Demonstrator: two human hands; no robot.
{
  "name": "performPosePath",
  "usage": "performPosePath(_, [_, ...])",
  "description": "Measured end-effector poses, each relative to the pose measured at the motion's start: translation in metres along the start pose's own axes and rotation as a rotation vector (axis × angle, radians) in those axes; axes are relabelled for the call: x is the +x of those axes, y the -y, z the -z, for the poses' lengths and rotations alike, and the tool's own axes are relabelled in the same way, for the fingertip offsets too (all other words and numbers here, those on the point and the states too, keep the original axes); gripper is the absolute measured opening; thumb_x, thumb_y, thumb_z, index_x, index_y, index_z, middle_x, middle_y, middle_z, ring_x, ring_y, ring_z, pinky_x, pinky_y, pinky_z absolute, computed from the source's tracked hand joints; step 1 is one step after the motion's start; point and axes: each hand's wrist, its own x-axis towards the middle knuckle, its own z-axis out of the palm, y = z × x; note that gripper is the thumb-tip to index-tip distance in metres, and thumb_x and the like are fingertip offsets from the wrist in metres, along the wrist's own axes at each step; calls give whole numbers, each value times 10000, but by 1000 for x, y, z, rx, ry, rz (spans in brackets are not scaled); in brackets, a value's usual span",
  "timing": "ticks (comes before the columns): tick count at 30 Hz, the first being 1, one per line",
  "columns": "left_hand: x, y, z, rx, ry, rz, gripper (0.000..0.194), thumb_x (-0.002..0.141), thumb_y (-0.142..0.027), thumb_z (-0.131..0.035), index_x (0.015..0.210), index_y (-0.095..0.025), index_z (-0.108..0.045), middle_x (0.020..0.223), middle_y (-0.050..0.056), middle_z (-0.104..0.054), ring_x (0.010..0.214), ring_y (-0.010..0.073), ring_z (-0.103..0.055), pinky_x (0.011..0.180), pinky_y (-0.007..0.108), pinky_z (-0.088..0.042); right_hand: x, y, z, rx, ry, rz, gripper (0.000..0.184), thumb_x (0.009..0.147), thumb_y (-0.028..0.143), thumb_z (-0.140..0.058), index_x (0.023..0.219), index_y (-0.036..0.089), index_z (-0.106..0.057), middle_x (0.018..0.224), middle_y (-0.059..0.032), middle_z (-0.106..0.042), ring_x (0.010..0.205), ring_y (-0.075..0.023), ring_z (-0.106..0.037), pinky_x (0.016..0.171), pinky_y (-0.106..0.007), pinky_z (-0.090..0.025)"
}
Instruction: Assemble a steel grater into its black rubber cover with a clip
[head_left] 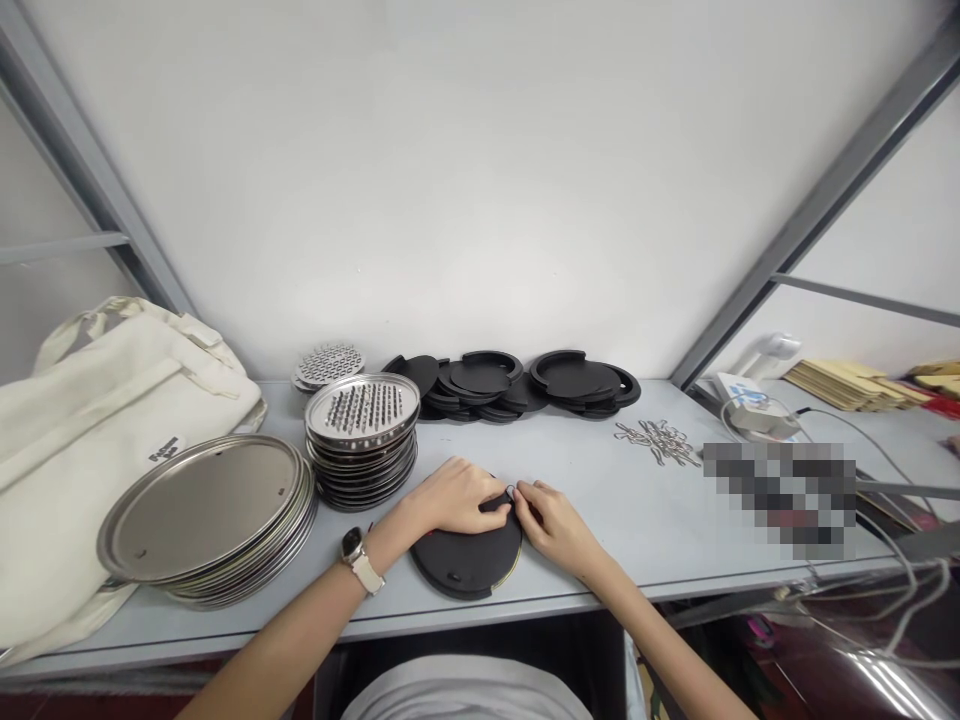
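Note:
A black round disc (469, 562) lies flat near the table's front edge, a thin yellowish line showing along its right rim. My left hand (466, 495), with a watch on its wrist, lies over the disc's far part; its thumb and fingers are closed on a black tab at the edge. From the right, my right hand (553, 518) pinches a small metal piece (511, 492) at that tab. The piece looks like a ring or hook, mostly covered by fingertips. Further right sits a pile of small metal hooks (660, 442).
Left of my hands stand a stack of round metal trays (214, 500) and a stack of perforated metal discs (364, 412). Black round holders (484, 375) line the wall. A cream bag (142, 390) fills the left side; cables and a white device (757, 410) are at right.

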Motion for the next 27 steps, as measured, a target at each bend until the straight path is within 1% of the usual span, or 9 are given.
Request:
performPosePath(4, [0, -1, 1, 0, 9, 7, 222, 825, -332, -523, 688, -182, -613, 675, 14, -656, 600, 152, -592, 544, 255, -329, -1, 1, 1, 9, -21, -8, 275, 935, 209, -351, 675, 215, -440, 595, 3, -485, 566, -162, -482, 535, -265, -336])
performPosePath(8, [1, 0, 1, 2, -8, 9, 250, 842, -346, -508, 675, -184, -600, 665, 13, -654, 593, 153, -590, 547, 259, -331, -3, 1, 1, 28, -37, -15, 293, 935, 218, -353, 647, 220, -408, 575, 9, -460, 563, -161, -479, 530, -263, -337])
performPosePath(15, [0, 3, -1, 29, -26, -20, 276, 864, -353, -486, 695, -174, -610, 689, 28, -664, 609, 162, -595, 561, 258, -340, -2, 2, 2, 38, -48, -29, 305, 958, 238, -323, 659, 225, -381, 581, 4, -462, 589, -175, -482, 555, -274, -349])
performPosePath(19, [-1, 3, -1, 35, -18, -60, 280, 861, -362, -491, 703, -172, -624, 683, 33, -662, 610, 165, -597, 558, 257, -345, -2, 1, 3, 40, -34, -15, 299, 966, 237, -325, 676, 225, -397, 596, 1, -468, 609, -180, -485, 564, -274, -353])
performPosePath(27, [-1, 3, -2, 62, -33, -69, 285, 857, -369, -489, 677, -178, -600, 664, 18, -659, 598, 162, -598, 531, 278, -296, -1, 0, 2, 43, 18, -13, 304, 977, 235, -305, 688, 221, -397, 608, 2, -469, 620, -180, -480, 593, -279, -350])
